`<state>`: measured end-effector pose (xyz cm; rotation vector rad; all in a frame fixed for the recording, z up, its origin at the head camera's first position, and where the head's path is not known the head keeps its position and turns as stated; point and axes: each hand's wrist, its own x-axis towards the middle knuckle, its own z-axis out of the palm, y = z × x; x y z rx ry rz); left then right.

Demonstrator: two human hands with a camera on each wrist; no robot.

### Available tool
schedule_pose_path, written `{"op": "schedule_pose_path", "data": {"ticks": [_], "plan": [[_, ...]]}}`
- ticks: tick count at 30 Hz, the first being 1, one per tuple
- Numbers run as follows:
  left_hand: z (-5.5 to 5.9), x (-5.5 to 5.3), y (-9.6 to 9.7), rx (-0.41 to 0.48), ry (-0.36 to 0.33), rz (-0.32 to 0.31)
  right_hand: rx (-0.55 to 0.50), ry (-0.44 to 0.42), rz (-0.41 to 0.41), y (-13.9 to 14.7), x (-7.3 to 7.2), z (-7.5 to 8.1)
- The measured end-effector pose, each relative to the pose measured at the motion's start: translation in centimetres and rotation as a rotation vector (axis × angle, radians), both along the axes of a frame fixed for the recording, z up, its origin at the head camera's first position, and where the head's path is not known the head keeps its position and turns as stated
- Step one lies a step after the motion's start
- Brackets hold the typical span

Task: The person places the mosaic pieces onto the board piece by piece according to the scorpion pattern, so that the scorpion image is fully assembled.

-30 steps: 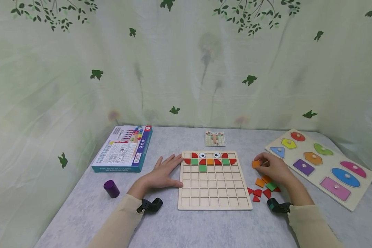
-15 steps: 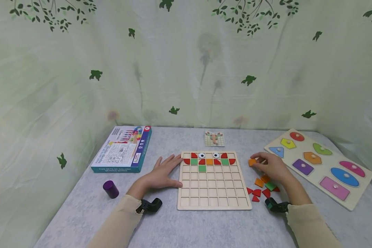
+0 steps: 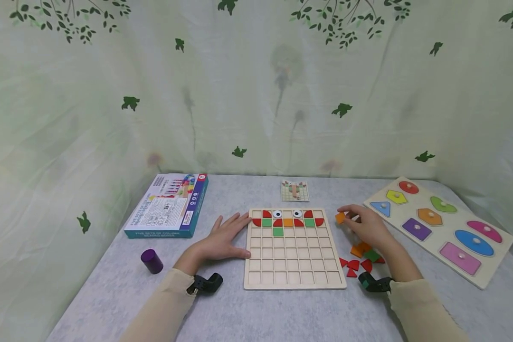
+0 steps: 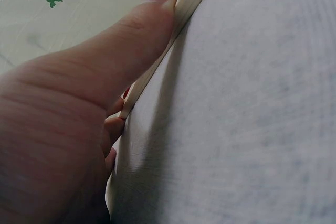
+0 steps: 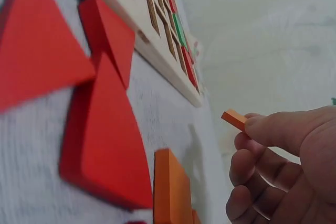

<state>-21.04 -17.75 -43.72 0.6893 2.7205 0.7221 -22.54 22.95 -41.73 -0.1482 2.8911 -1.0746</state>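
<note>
My right hand pinches an orange square tile between thumb and fingers, just off the right edge of a wooden grid board. The right wrist view shows this orange tile held above the table. My left hand lies with spread fingers at the board's left edge, thumb touching its side. Red quarter-round pieces, green squares, an orange square and two eye tiles fill cells in the board's upper rows. A small pattern card lies behind the board.
Loose red pieces, orange tiles and a green tile lie right of the board. Farther right is a knobbed shape puzzle. At left are a flat box and a purple cylinder.
My right hand has moved left toward the board, carrying the orange tile from above the loose pieces. The left hand stays at the board's edge.
</note>
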Motion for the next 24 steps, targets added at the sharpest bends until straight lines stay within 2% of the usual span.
{"op": "schedule_pose_path", "data": {"ticks": [16, 24], "plan": [[-0.1, -0.1, 0.0, 0.002, 0.002, -0.005, -0.022, 0.052, 0.054, -3.3, 0.1, -0.1], [-0.2, -0.2, 0.0, -0.003, -0.004, 0.000, -0.106, 0.011, 0.034, -5.4, 0.3, -0.2]]}}
